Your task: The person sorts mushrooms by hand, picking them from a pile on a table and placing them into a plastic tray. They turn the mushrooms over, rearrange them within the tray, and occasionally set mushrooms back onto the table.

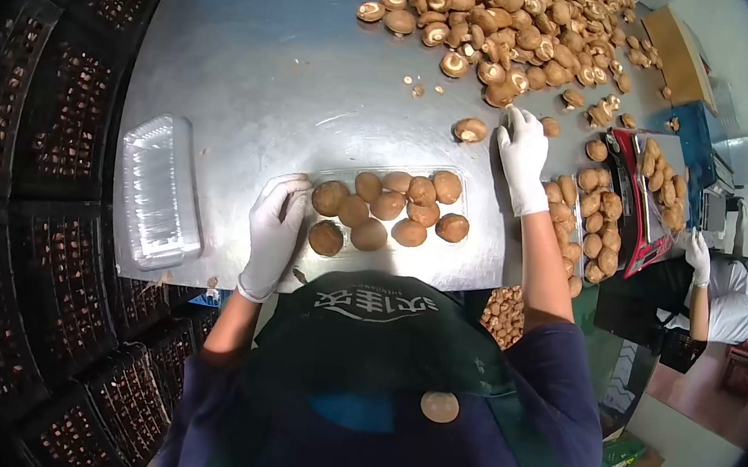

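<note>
Reaching ahead, the right hand (523, 158), fingers spread and empty, touches the near edge of the mushroom pile (499, 26), while the left hand (273, 231) lies flat against the left end of the sideways tray (473, 199).

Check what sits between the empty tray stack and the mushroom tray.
Head view: the left hand, at the mushroom tray's left end; otherwise bare steel table.

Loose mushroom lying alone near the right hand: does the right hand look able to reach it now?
Probably yes. The loose mushroom lies alone on the bare metal table, close beside the right hand, apart from the pile. Nothing stands between them, and the hand's fingers look stretched out.
</note>
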`<state>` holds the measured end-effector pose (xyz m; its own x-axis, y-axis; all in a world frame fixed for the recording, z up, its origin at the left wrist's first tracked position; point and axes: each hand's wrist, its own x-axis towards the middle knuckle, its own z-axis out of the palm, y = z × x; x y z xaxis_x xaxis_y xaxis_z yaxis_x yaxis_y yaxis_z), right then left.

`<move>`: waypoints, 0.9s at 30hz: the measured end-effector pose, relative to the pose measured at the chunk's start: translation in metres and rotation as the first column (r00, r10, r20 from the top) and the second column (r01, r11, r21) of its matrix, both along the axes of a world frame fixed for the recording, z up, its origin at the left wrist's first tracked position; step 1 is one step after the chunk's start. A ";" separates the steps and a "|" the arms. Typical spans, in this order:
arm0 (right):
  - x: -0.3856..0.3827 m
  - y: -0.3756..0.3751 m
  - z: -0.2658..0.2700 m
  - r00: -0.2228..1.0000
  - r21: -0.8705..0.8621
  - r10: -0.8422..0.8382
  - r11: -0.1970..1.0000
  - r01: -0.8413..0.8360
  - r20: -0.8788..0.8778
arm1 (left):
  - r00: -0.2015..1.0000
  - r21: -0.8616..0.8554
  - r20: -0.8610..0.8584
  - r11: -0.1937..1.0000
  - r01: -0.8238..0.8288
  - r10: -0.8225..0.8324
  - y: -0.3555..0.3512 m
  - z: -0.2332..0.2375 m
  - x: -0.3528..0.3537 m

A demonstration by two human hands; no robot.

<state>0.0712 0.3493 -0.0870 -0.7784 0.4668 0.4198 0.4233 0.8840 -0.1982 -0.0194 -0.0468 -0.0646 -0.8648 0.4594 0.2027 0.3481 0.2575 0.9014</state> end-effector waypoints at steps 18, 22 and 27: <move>0.069 -0.108 0.086 0.998 -0.566 0.028 0.823 -0.050 -0.048 | 0.963 -0.046 -0.123 0.971 0.234 -0.238 0.065 0.041 -0.014; 0.090 -0.135 0.075 0.977 -0.407 0.198 0.901 -0.151 0.077 | 0.989 -0.135 -0.123 0.989 0.062 -0.079 0.019 0.047 -0.004; 0.090 -0.146 0.054 0.984 -0.447 0.180 0.880 -0.160 0.001 | 0.995 -0.186 -0.064 0.979 -0.088 0.077 -0.023 0.016 0.003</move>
